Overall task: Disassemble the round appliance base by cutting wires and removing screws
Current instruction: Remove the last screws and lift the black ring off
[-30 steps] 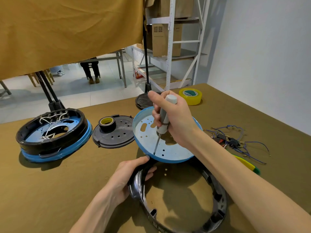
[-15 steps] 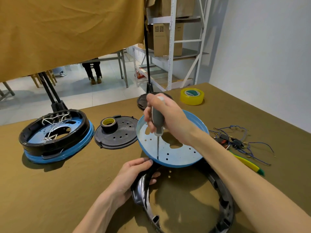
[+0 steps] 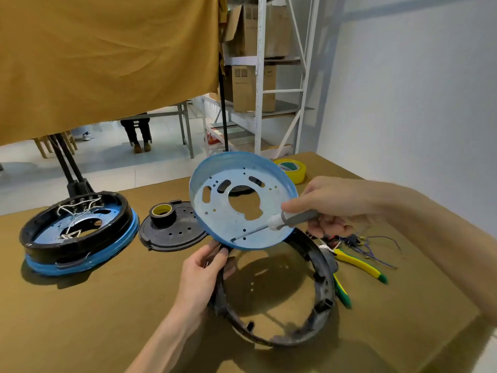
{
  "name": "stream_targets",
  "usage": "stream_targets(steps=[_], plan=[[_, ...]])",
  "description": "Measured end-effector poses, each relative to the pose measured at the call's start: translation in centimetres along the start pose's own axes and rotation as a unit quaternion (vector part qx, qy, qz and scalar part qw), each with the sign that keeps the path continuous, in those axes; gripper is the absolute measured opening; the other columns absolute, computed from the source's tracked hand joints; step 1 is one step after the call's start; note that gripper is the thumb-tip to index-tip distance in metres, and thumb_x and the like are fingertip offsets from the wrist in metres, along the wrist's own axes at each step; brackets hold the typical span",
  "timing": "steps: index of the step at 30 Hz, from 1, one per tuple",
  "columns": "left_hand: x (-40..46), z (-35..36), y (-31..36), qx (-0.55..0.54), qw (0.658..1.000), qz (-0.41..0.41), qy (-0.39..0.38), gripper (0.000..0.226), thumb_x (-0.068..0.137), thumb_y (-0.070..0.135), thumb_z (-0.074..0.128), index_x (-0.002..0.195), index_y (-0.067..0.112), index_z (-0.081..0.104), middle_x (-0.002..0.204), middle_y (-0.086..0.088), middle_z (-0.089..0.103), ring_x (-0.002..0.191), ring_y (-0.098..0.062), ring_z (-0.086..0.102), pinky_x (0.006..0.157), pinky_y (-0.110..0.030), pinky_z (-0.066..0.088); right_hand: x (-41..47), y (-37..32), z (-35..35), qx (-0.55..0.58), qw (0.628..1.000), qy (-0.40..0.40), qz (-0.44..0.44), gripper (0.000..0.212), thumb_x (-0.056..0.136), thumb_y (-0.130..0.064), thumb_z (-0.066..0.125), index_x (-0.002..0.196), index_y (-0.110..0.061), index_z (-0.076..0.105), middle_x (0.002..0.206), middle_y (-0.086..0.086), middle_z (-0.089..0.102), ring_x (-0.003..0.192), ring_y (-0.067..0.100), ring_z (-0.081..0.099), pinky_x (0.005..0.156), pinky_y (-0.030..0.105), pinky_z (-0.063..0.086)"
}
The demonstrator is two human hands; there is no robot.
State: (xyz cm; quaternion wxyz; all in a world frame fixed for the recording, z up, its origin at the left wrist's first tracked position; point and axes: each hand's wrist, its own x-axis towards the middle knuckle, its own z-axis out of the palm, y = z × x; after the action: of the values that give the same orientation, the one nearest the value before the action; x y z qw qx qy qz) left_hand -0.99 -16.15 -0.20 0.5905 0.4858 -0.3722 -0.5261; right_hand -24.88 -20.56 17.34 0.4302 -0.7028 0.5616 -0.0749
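A black plastic ring (image 3: 321,305), the base's outer shell, lies on the table before me. My left hand (image 3: 201,273) grips its near-left rim. Above it a blue metal plate (image 3: 215,219) with holes and a large centre cut-out stands tilted up, its lower edge at the ring. My right hand (image 3: 330,205) holds a grey-handled screwdriver (image 3: 293,219) almost level, its tip against the plate's lower inside face.
A second round base (image 3: 80,232) with white wires sits at the left. A black perforated cover (image 3: 183,235) carries a black tape roll (image 3: 162,214). Yellow tape (image 3: 291,169) lies at the back. Cut wires (image 3: 371,246) and yellow-green cutters (image 3: 360,267) lie at the right.
The blue plate has tipped up from near flat to steeply tilted. My right hand swung to the right and the screwdriver went from upright to almost level. My left hand stayed on the ring.
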Motion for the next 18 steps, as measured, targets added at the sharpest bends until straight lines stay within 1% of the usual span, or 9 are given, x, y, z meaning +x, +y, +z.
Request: stream_targets(steps=[3,5,6,7,9,11,14,16,18], plan=[[-0.7,0.5,0.4,0.040,0.997,0.066,0.016,0.022,0.097,0.012,0.067,0.113,0.026,0.072,0.098,0.007,0.081,0.090,-0.011,0.077,0.071,-0.017,0.059,-2.1,1.4,0.0,0.007,1.000,-0.026,-0.013,0.044,0.099,-0.049,0.061,0.100,-0.007,0.071,0.063,0.005,0.064,0.041,0.014,0.046,0.037,0.021,0.038],[-1.0,0.7,1.1,0.049,0.993,0.108,0.018,0.024,0.097,0.013,0.067,0.116,0.028,0.072,0.104,0.009,0.080,0.095,-0.014,0.077,0.081,-0.021,0.061,-3.4,2.6,1.1,-0.087,0.990,0.041,-0.106,0.017,0.092,-0.036,0.072,0.098,-0.021,0.070,0.070,-0.002,0.069,0.051,0.018,0.059,0.047,0.029,0.051],[-1.1,0.8,1.6,0.051,0.990,0.132,0.016,0.025,0.098,0.013,0.066,0.115,0.030,0.072,0.107,0.008,0.079,0.098,-0.016,0.076,0.084,-0.023,0.061,-3.9,3.3,2.0,-0.154,0.971,0.101,-0.150,0.013,0.088,-0.029,0.075,0.097,-0.027,0.066,0.074,-0.004,0.070,0.059,0.018,0.063,0.054,0.035,0.055],[-1.2,0.8,2.2,0.059,0.986,0.155,0.017,0.026,0.098,0.014,0.066,0.113,0.033,0.071,0.108,0.007,0.079,0.099,-0.018,0.075,0.086,-0.026,0.061,-4.1,4.2,2.8,-0.198,0.951,0.157,-0.178,0.020,0.084,-0.024,0.076,0.095,-0.030,0.061,0.077,-0.005,0.068,0.065,0.016,0.063,0.061,0.038,0.055],[-1.4,1.1,3.2,0.093,0.975,0.200,0.024,0.028,0.097,0.015,0.068,0.109,0.040,0.070,0.109,0.003,0.077,0.104,-0.022,0.073,0.094,-0.037,0.059,-4.5,5.1,4.1,-0.194,0.942,0.192,-0.196,0.024,0.083,-0.028,0.076,0.093,-0.032,0.055,0.080,-0.005,0.065,0.069,0.010,0.059,0.062,0.031,0.050],[-1.9,1.4,4.0,0.128,0.964,0.234,0.022,0.027,0.098,0.018,0.068,0.112,0.042,0.069,0.116,0.000,0.071,0.110,-0.019,0.068,0.101,-0.042,0.055,-4.7,4.9,4.8,-0.140,0.969,0.142,-0.146,0.023,0.087,-0.049,0.071,0.094,-0.031,0.059,0.079,-0.006,0.067,0.063,0.006,0.058,0.053,0.021,0.043],[-2.6,1.7,4.9,0.203,0.932,0.299,0.035,0.033,0.096,0.021,0.069,0.128,0.027,0.069,0.123,0.001,0.063,0.115,0.002,0.059,0.099,-0.017,0.051,-5.2,4.4,4.6,0.049,0.998,0.015,-0.028,0.057,0.085,-0.071,0.059,0.102,-0.018,0.071,0.069,-0.001,0.065,0.043,0.012,0.045,0.038,0.021,0.031],[-2.8,1.6,5.5,0.249,0.902,0.351,0.045,0.036,0.094,0.018,0.071,0.129,0.030,0.067,0.123,0.001,0.059,0.117,0.008,0.054,0.095,-0.005,0.045,-5.6,4.9,4.4,0.147,0.987,-0.055,-0.015,0.056,0.089,-0.064,0.058,0.106,-0.014,0.075,0.071,0.003,0.059,0.045,0.012,0.042,0.038,0.020,0.026],[-2.9,1.5,6.0,0.293,0.877,0.379,0.043,0.039,0.094,0.017,0.072,0.128,0.034,0.067,0.122,0.003,0.057,0.120,0.004,0.052,0.097,-0.004,0.043,-5.8,5.5,4.8,0.190,0.978,-0.072,-0.039,0.048,0.094,-0.054,0.060,0.107,-0.010,0.075,0.069,0.003,0.055,0.049,0.012,0.045,0.038,0.020,0.029]])
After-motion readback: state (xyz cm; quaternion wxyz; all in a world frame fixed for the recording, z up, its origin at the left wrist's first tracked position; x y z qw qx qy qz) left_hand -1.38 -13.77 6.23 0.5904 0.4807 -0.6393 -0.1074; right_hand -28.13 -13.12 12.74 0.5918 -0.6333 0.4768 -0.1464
